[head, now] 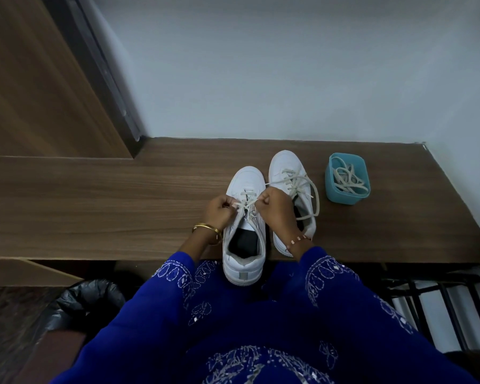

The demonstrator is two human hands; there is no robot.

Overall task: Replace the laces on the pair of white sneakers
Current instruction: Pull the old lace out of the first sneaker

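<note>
Teal tub (347, 195) holding laces (345, 177) sits right of sneakers (290, 173)

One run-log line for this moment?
left hand: pinches lace | right hand: pinches lace | near sneaker: lacing

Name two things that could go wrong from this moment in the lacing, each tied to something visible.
The near sneaker overhangs the shelf edge; both hands pulling its lace might tip it off. The far sneaker's loose lace trails beside the right wrist and could snag, dragging that shoe.
</note>
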